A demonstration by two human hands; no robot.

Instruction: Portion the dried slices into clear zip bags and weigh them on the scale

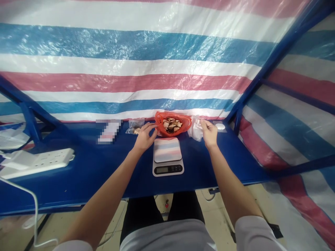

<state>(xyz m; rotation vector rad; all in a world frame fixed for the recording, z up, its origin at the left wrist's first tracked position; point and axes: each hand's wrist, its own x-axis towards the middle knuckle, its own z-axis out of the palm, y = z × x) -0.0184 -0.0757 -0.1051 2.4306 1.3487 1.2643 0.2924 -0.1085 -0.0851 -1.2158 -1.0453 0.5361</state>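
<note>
A red plastic bag (160,129) stands with its mouth spread at the back of the blue table, full of dried brown-and-cream slices (172,124). At its left rim is my left hand (144,136), fingers curved and apart; whether the fingertips touch the bag I cannot tell. Behind that hand lies a small clear bag (136,124) with some pieces in it. My right hand (210,133) pinches the edge of clear plastic bags (196,129) lying right of the red bag. In front of the red bag sits a digital kitchen scale (168,157), its pan bare and its display blank.
A white round item (220,127) in clear plastic lies beyond my right hand. A blurred-out pale item (109,131) rests at the back left. On the left is a white power strip (42,161) with a cable. Striped sheeting (146,66) and blue frame bars (264,78) enclose the table.
</note>
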